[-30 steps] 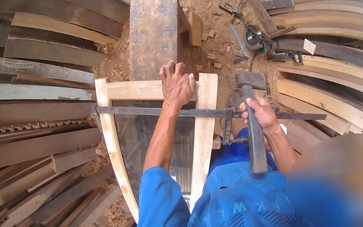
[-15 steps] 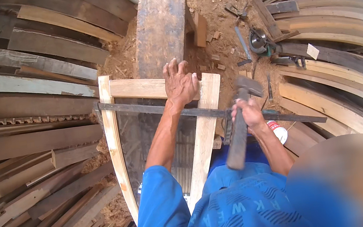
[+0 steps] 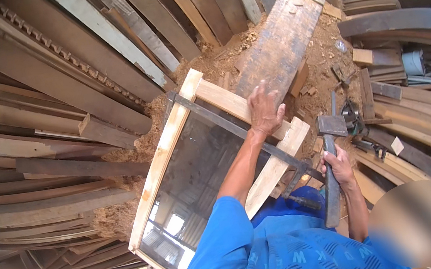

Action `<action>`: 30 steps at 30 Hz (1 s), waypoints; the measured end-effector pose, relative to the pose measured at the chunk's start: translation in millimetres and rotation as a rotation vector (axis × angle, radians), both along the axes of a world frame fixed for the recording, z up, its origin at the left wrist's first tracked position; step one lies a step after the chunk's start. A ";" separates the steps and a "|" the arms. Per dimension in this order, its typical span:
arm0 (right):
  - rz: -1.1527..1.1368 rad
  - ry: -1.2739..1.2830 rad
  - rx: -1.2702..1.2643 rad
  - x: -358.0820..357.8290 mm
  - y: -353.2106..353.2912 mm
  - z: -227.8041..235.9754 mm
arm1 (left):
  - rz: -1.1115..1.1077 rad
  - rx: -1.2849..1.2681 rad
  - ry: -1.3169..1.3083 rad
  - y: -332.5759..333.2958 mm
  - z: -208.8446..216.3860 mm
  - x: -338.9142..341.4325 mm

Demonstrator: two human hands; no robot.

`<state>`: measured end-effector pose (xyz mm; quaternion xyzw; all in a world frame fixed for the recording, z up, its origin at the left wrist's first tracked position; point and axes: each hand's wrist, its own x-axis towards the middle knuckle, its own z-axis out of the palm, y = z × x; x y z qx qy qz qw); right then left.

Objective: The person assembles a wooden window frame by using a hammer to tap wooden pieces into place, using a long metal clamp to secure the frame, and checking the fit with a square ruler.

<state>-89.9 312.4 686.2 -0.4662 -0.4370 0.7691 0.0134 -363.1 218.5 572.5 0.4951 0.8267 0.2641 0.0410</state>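
Two hands seen: left hand spread on frame, 11 o'clock of worker; right hand gripping hammer, 1 o'clock. Judged risk: a stray swing could crack the pane; a slipped clamp could skew the frame.

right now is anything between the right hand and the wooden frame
Yes: the dark metal clamp. In this view, its bar end and arm lie between the right hand, which grips a hammer, and the right side of the wooden frame.
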 end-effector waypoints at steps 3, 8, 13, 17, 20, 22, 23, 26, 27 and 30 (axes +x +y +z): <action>0.086 -0.047 0.139 -17.7 15.2 20.9 | 0.355 -0.096 -0.145 -16.7 33.7 -44.0; 0.247 -0.079 0.293 -80.5 27.0 37.9 | 0.789 -0.440 -0.143 -114.1 50.3 -171.7; 0.442 -0.077 0.600 -168.1 10.9 49.9 | 0.705 -0.579 -0.263 -143.3 65.9 -234.8; 0.714 -0.030 0.865 -222.9 5.5 34.8 | 0.534 -0.672 -0.202 -100.5 48.3 -255.2; 0.779 -0.049 0.683 -236.9 -9.5 18.7 | 0.425 -0.797 -0.371 -76.6 35.2 -273.6; 0.767 0.031 0.699 -240.6 -21.9 14.5 | 0.339 -0.821 -0.530 -72.8 32.7 -287.0; 0.775 0.025 0.692 -236.6 -26.7 8.3 | 0.322 -0.799 -0.517 -74.0 25.0 -289.4; 0.767 0.002 0.686 -228.2 -33.3 -5.8 | 0.392 -0.771 -0.505 -68.9 39.5 -286.1; 0.791 -0.055 0.619 -229.8 -34.0 -4.0 | 0.393 -0.773 -0.505 -71.8 38.0 -286.8; 0.810 -0.098 0.566 -231.4 -26.2 -12.0 | 0.640 -0.504 -0.477 -90.8 25.6 -287.7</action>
